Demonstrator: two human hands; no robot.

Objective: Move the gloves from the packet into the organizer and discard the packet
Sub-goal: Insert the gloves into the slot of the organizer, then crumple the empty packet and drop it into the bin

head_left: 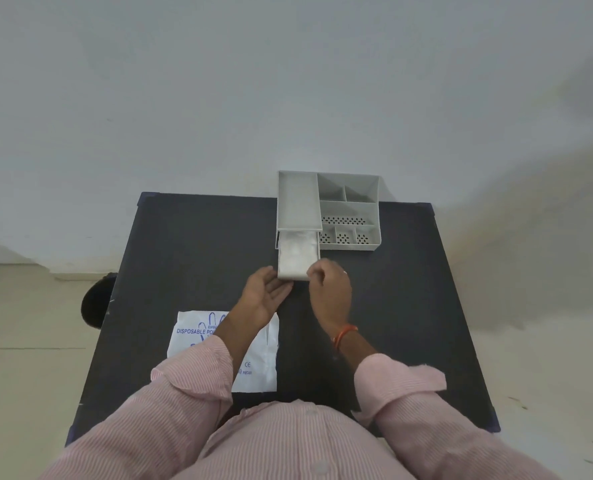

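Fingers of my left hand lie straight and loosely spread, palm turned up, their tips just beside the near left corner of the grey plastic drawer. My right hand is curled, thumb and forefinger pinching the drawer's near right corner; an orange thread band circles that wrist. The drawer stands pulled out towards me from the grey plastic compartment organizer at the far edge of the black table. Inside it lies a flat stack of cloudy, see-through plastic gloves, filling its width. The flat white packet with blue print lies on the near left of the table, partly under my left forearm.
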